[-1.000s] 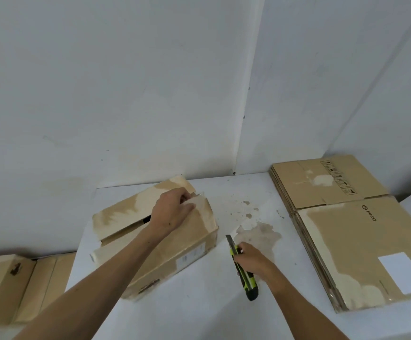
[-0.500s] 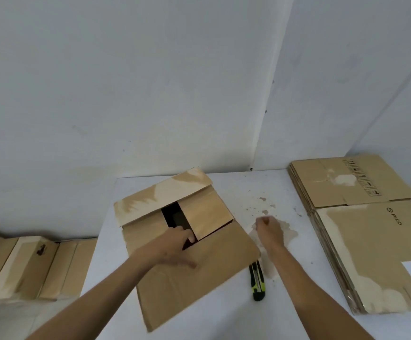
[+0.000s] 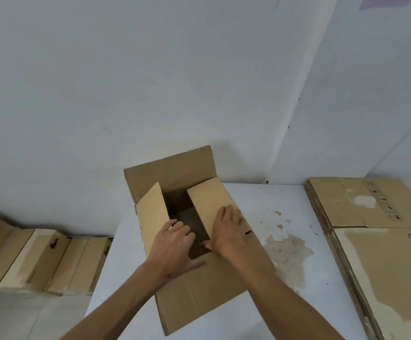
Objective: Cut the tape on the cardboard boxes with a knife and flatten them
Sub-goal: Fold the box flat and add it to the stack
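The box (image 3: 199,290) sits open on the table (image 3: 297,303). The left hand (image 3: 175,244) and right hand (image 3: 229,229) press its flaps with flat, spread fingers, holding nothing.

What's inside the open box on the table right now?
Through the gap between the inner flaps, the cardboard box shows only dark, bare interior. Both flaps, the left hand and right hand cover the rest.

the open cardboard box (image 3: 199,290) is plain brown, its inner flaps a lighter tan and its inside dark. the worktop (image 3: 285,315) is white with a brownish stain (image 3: 288,251) and small brown flecks. the flattened boxes (image 3: 371,217) are tan with pale whitish patches and black printed symbols. the wall (image 3: 150,82) is white-grey.
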Motion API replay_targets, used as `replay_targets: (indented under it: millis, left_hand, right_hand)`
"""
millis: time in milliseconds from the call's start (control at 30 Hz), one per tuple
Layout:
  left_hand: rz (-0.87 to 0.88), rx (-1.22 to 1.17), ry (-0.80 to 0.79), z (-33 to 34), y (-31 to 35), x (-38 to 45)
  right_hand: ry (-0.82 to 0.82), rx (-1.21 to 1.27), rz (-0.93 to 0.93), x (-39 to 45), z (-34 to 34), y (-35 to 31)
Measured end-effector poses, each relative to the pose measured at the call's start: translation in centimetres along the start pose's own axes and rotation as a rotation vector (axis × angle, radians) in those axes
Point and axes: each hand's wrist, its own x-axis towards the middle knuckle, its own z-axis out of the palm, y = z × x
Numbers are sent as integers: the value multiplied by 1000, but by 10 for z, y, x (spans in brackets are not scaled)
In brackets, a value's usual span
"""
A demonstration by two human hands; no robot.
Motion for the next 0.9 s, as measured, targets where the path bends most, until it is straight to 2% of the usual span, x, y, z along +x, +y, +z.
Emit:
replay_targets:
  millis: [100,167,300,433,567,633,767,900]
  left_hand:
    - [-153,75,-27,-13,-21,-14]
    - [-228,90,-148,-17,-35,-23]
    - [-362,-68,-423,-5,-56,-37]
    - [-403,-255,-488,19,-61,-39]
    - [-357,-272,-558,1,-50,-19]
    - [-283,-397,-523,-15,-41,-6]
    - [-67,-941,-329,-59,-19,16]
    - [49,-1215,-215,-100,0,41]
  right_hand:
    - [9,-65,19,3,0,-1]
    - [-8,-19,15,4,-10,-5]
    - [15,192,-11,8,-50,5]
    - [7,265,4,12,-100,40]
    - [-21,592,61,3,-144,67]
    - [-19,749,79,-8,-165,70]
    - [30,937,82,-23,-201,63]
    - [3,1110,66,-33,-231,39]
